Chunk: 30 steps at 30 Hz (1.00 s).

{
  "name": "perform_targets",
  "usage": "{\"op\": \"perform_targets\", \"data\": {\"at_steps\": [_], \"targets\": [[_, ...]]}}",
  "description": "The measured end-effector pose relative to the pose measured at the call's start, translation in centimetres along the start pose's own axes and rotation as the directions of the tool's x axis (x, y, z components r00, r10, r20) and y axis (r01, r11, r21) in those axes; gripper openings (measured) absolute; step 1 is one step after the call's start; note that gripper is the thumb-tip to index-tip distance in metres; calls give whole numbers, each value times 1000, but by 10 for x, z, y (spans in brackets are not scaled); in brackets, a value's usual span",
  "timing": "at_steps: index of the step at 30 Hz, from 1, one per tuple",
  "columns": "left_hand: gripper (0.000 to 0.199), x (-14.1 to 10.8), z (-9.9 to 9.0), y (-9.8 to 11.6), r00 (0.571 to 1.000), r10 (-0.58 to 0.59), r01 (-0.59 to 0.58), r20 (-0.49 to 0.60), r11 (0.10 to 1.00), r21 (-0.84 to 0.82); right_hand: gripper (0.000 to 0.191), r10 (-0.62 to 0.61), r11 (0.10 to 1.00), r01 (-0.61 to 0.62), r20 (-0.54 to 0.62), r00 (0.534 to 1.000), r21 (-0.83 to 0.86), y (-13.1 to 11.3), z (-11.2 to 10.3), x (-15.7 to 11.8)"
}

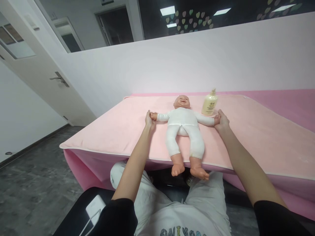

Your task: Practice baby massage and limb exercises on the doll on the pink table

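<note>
A baby doll [183, 118] with a white cloth body lies on its back on the pink covered table, its arms stretched out to both sides and its feet hanging over the front edge. My left hand [149, 120] is closed around the doll's hand on the left side of the view. On the other side, my right hand [222, 120] grips the doll's other hand. A pale yellow pump bottle [209, 103] stands upright just behind my right hand, beside the doll's arm.
The pink table cover [105, 131] reaches back to a white wall [103, 72] with a window above it. A white device with a cable [95, 209] rests on the black seat at the lower left. A door [46, 72] is at the far left.
</note>
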<state>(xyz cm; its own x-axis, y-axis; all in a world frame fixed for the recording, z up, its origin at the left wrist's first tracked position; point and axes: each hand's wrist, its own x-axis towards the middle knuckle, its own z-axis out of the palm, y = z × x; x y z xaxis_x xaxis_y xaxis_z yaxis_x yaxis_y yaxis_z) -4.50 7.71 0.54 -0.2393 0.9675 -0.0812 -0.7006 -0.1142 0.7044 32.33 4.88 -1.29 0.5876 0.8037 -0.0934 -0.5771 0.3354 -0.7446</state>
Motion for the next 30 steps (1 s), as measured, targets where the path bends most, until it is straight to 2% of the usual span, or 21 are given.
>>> {"op": "perform_targets", "data": {"at_steps": [3, 7, 13, 18, 24, 27, 30], "targets": [[25, 0, 0, 0, 1000, -16, 16, -18, 1000, -17, 25, 51, 998, -55, -128, 990, -21, -5, 6, -9], [25, 1, 0, 0, 999, -22, 21, -32, 1000, -19, 25, 73, 993, -86, -158, 985, -76, -9, 11, -17], [33, 4, 0, -1, 999, -3, 1, -53, 999, -38, 23, 68, 993, -81, -148, 987, -84, -8, 10, -14], [46, 5, 0, 0, 998, -20, 19, -56, 999, -26, 25, 84, 996, -85, -115, 990, -7, -7, 8, -11], [34, 2, -2, -1, 1000, 18, -19, 17, 996, 82, 22, 48, 998, -50, -40, 998, -40, -7, 7, -13], [30, 1, -2, -1, 1000, 5, -5, -3, 996, 89, 22, 29, 997, -31, -25, 999, -70, -7, 6, -15], [32, 1, -1, -1, 999, -7, 9, -32, 997, 78, 24, 91, 992, -93, -26, 996, -83, -9, 6, -15]]}}
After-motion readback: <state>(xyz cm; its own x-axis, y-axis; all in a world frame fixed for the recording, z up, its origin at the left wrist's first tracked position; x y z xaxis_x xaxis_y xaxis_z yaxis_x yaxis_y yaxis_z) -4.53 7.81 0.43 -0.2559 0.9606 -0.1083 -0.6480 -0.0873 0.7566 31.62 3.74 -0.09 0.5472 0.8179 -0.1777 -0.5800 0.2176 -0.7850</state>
